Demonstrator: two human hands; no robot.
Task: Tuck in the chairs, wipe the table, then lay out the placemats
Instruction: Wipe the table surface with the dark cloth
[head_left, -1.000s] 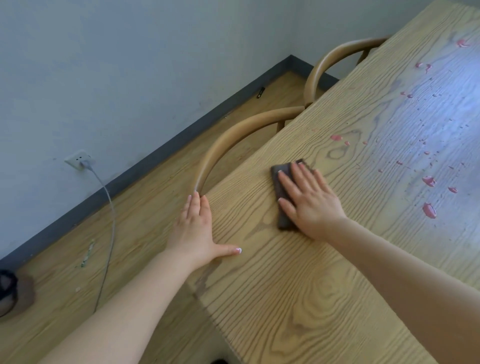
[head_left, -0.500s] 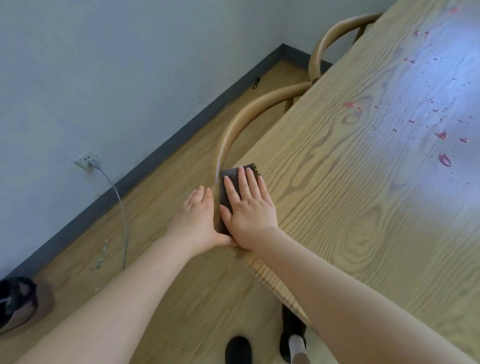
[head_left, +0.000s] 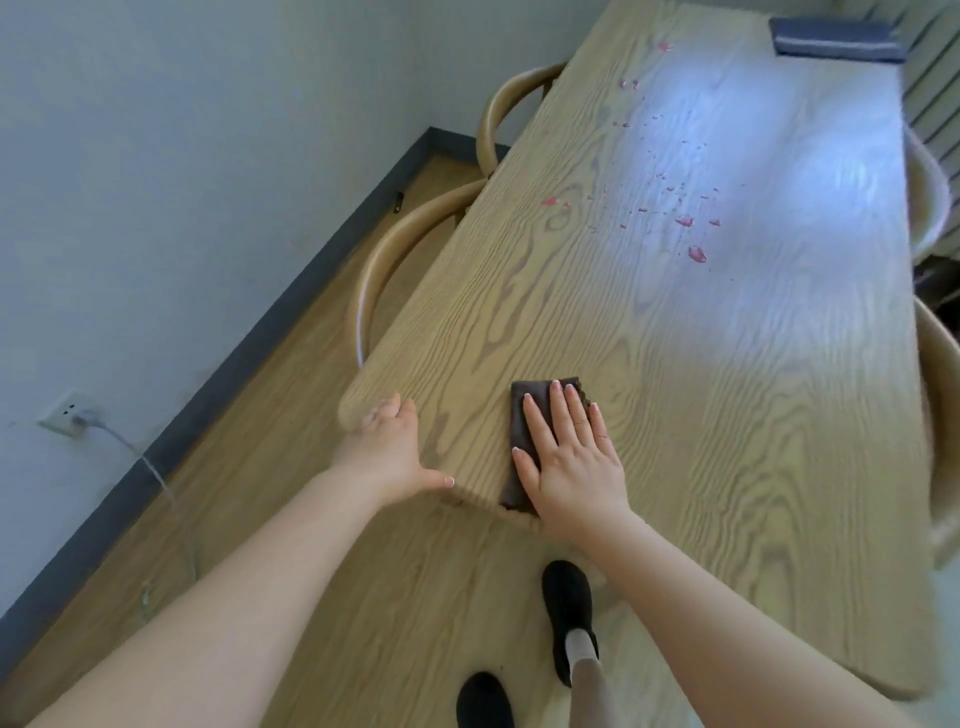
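A long wooden table (head_left: 701, 395) runs away from me. My right hand (head_left: 571, 457) lies flat, fingers spread, pressing a dark brown cloth (head_left: 522, 421) onto the table near its front edge. My left hand (head_left: 389, 447) rests open on the table's near left corner, thumb along the front edge. Pink-red spill drops (head_left: 696, 253) dot the middle of the table. Folded grey placemats (head_left: 836, 39) lie at the far right end. Two curved wooden chair backs (head_left: 395, 260), (head_left: 501, 109) sit tucked against the left side.
Further chair backs (head_left: 935, 202) show past the table's right edge. A wall socket with a grey cable (head_left: 78, 418) is at left, the cable trailing over the wooden floor. My black shoes (head_left: 566, 608) stand below the front edge. A dark skirting board follows the wall.
My right hand has slid the cloth from the table's left edge rightwards along the front edge. My left hand has shifted to the near corner. The view has pulled back, showing the whole table.
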